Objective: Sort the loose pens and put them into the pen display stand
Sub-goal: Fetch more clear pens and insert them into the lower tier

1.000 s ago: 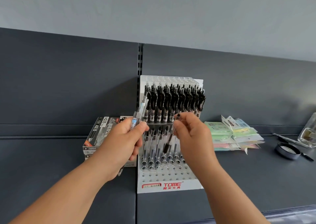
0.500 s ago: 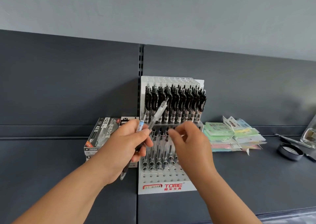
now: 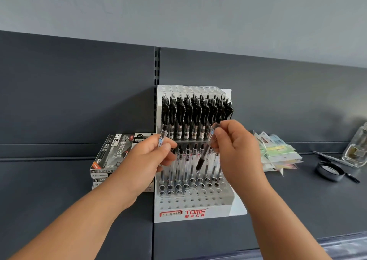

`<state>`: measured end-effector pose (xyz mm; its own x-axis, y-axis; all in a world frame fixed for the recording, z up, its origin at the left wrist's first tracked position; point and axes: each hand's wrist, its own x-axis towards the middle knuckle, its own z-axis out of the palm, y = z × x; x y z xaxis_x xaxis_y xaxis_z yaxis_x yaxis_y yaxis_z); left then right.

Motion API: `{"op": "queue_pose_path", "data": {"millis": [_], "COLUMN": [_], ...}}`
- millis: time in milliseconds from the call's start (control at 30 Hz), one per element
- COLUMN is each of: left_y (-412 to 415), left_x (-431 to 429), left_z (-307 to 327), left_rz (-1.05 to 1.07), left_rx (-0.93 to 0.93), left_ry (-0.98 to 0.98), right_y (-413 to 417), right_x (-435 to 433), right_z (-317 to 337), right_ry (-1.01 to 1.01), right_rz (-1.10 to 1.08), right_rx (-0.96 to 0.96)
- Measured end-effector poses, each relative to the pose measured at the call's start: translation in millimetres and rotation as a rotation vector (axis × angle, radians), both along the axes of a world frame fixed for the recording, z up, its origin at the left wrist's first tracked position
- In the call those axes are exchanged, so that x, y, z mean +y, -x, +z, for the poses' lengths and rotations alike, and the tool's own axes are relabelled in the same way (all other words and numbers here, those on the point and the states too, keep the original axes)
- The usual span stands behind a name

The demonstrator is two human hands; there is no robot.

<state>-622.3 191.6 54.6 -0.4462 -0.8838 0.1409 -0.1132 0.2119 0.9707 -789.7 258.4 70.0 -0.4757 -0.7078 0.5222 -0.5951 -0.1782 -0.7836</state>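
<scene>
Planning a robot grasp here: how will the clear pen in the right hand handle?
Likely stiff and light: the pen is a slim plastic barrel that the right hand pinches with fingertips alone. Its smooth round body may slip or roll.

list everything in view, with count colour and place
pen display stand: one, white, middle of the shelf
racked pens: many, black tops above, clear barrels below, in the stand
angled pen: one, clear with black grip, over the stand's holes
upright pen: at least one, clear, beside the top row
pen boxes: a stack, black and grey, left of the stand
packets: a pile, pastel, right of the stand
jar: one, clear glass, far right
lid: one, black, near the jar
left hand: one, grips the upright pen
right hand: one, pinches the angled pen
</scene>
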Motion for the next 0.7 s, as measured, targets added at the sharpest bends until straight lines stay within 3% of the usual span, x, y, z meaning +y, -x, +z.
{"op": "queue_pose_path", "data": {"millis": [367,600,700], "left_y": [-2,1,4], "left_x": [-1,4,9], "left_z": [-5,-4,0], "left_rz": [0.001,-0.073,-0.117], "left_rx": [0.016,0.035,0.015], "left_ry": [-0.013,-0.036,-0.013], "right_y": [-6,0,-2], "right_x": [-15,-14,-5], "right_z": [-56,-45,-29], "right_ry": [-0.258,-0.372,-0.261], "right_rz": [0.011,-0.058,-0.093], "right_rx": [0.163,0.246,0.287]}}
